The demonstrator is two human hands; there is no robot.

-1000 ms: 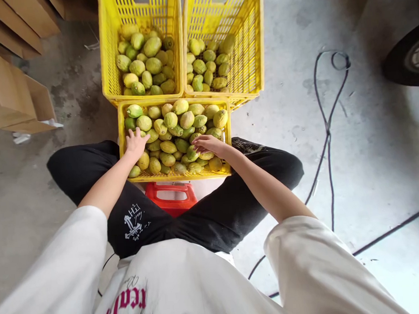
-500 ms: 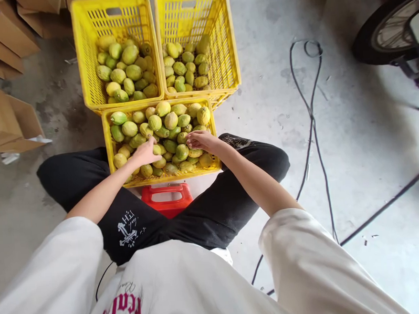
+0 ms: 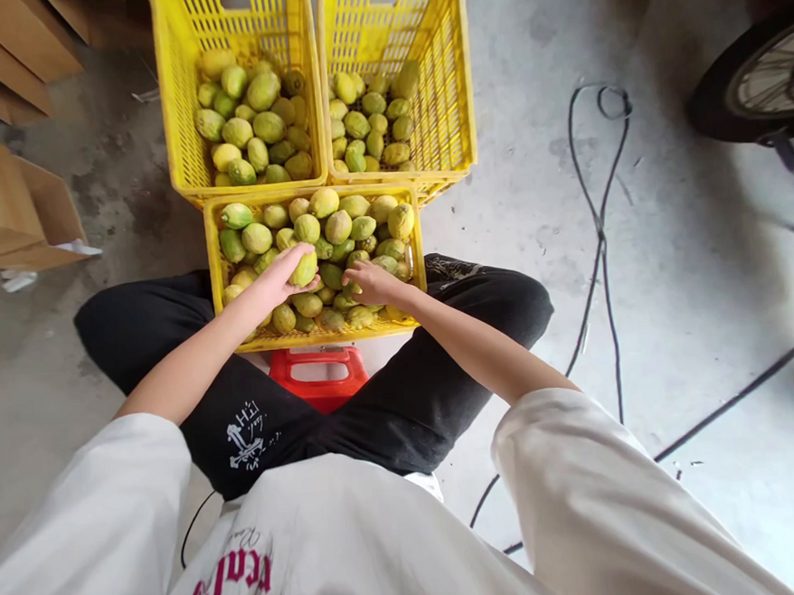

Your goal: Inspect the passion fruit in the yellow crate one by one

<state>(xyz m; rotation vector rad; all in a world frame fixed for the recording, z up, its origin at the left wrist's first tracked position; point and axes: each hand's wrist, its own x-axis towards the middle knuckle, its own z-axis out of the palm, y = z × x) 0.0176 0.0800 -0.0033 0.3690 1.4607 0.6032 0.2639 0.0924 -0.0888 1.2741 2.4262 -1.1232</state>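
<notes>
My left hand [image 3: 292, 272] is wrapped round a yellow-green oval fruit [image 3: 304, 269], held just above the pile in the near yellow crate [image 3: 214, 256]. To its right, my right hand [image 3: 367, 283] reaches into the same pile. Its fingers are curled over a green fruit [image 3: 350, 288], partly hidden under them. Several more fruits, green to yellow and lemon-like in shape, fill the near crate around both hands.
Behind stand two deeper yellow crates, the left one [image 3: 174, 123] and the right one [image 3: 465, 84], each part-filled with similar fruit. A red stool [image 3: 322, 395] is between my legs. Cardboard boxes [image 3: 2, 198] lie left; a black cable [image 3: 600, 229] and a wheel [image 3: 723, 93] are right.
My left hand has taken hold of a fruit and lifted it slightly. My right hand has shifted left and down onto a green fruit. The view has moved a little.
</notes>
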